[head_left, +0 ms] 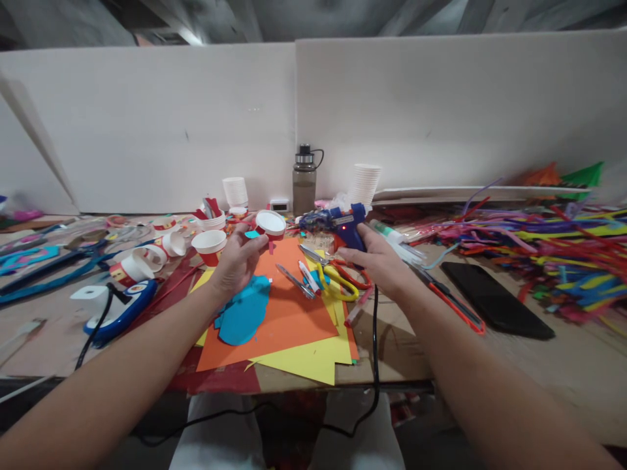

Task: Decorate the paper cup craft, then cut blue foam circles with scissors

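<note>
My left hand (239,260) is closed on a small paper cup (271,224), tilted so its white round end faces me. A scrap of teal paper (252,234) shows by the fingertips. In my right hand (381,258) is a blue hot glue gun (349,230), its nozzle pointing left toward the cup and a small red light lit on its body. Its black cord (375,352) drops over the table edge. Below the hands, orange paper (289,326) lies over yellow paper (306,365), with blue cut paper (245,312), yellow-handled scissors (337,281) and pens on top.
Paper cups (209,243) and a blue-and-white power strip (120,310) stand at left. A water bottle (304,183) and a white cup stack (365,184) are behind. At right lie a black phone (494,299), an orange-edged cutter (455,307) and piled pipe cleaners (573,248).
</note>
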Demonstrator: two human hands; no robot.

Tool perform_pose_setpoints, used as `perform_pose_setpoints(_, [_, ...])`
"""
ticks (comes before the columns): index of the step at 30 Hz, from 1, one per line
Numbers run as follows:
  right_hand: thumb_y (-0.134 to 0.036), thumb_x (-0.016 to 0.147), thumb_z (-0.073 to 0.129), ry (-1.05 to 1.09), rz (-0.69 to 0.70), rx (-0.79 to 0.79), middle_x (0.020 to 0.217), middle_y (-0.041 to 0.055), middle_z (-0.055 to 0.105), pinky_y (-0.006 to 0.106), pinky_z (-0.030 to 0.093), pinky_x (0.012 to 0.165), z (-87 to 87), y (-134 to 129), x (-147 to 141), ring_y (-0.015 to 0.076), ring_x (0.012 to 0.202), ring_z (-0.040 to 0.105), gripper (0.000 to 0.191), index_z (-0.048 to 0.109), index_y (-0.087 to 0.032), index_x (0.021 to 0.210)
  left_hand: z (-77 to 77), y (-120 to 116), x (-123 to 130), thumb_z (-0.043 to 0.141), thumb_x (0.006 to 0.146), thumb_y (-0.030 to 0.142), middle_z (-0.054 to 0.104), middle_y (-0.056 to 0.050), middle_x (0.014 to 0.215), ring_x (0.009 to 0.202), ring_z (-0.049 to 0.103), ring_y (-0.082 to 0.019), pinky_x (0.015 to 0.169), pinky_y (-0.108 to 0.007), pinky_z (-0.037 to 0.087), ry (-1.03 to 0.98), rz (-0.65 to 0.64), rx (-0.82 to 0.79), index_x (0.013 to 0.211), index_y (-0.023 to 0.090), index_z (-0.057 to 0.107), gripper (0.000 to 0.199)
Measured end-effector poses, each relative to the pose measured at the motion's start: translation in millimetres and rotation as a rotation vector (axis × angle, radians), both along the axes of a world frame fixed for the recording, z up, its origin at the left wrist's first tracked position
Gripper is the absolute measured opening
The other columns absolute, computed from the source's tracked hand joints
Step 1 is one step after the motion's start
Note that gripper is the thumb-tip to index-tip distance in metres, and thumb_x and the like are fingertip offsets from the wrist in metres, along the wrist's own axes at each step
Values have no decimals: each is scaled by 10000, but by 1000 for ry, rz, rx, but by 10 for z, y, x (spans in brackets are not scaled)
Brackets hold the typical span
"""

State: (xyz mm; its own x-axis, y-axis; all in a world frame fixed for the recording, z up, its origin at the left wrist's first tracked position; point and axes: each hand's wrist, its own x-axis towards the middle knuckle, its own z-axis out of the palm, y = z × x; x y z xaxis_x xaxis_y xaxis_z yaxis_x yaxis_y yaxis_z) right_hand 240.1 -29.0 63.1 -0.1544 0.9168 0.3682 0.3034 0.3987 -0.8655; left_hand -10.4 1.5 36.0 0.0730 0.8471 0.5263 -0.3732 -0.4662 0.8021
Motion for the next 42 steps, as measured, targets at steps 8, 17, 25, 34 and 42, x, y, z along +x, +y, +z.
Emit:
perform_pose_setpoints(8, [-252, 625, 621, 277, -220, -190, 730, -27, 585, 217, 382, 547, -34, 189, 89, 81, 575, 452, 249, 552, -183, 854, 11, -9, -6, 715, 732, 276, 637, -79, 1205, 1003, 647, -203, 822, -321, 557, 18, 11, 55, 1243, 247, 558, 536])
perform_pose_setpoints(17, [-230, 566, 608, 157, -516, -266, 597, -29, 519, 237, 323, 482, -245, 575, 347, 93, 515, 425, 161, 551, -175, 706, -22, -22, -31, 693, 747, 227, 623, -75, 1245, 1111, 609, -240, 873, -375, 559, 107, 11, 128, 1293, 287, 552, 567])
perform_pose_setpoints(25, [-204, 619, 604, 122, -590, -307, 547, -24, 501, 230, 391, 458, -315, 654, 425, 101, 508, 450, 94, 516, -181, 644, 13, -38, -17, 709, 726, 214, 651, -86, 1204, 1080, 625, -243, 884, -390, 558, 77, -8, 96, 1290, 259, 564, 584])
perform_pose_setpoints(34, [-218, 640, 676, -61, -588, -349, 505, 17, 546, 285, 448, 465, -391, 752, 491, 160, 498, 535, 126, 557, -178, 633, -41, -2, -27, 702, 746, 232, 650, -93, 1209, 1072, 637, -247, 918, -415, 545, 118, -9, 119, 1304, 265, 559, 576])
perform_pose_setpoints(42, [-224, 652, 694, -400, -612, -201, 770, 153, 691, 353, 479, 803, -455, 761, 631, 308, 994, 633, 93, 662, -156, 709, -44, -12, -21, 728, 718, 235, 678, -100, 1142, 1021, 657, -249, 870, -412, 561, 94, -10, 76, 1324, 252, 532, 637])
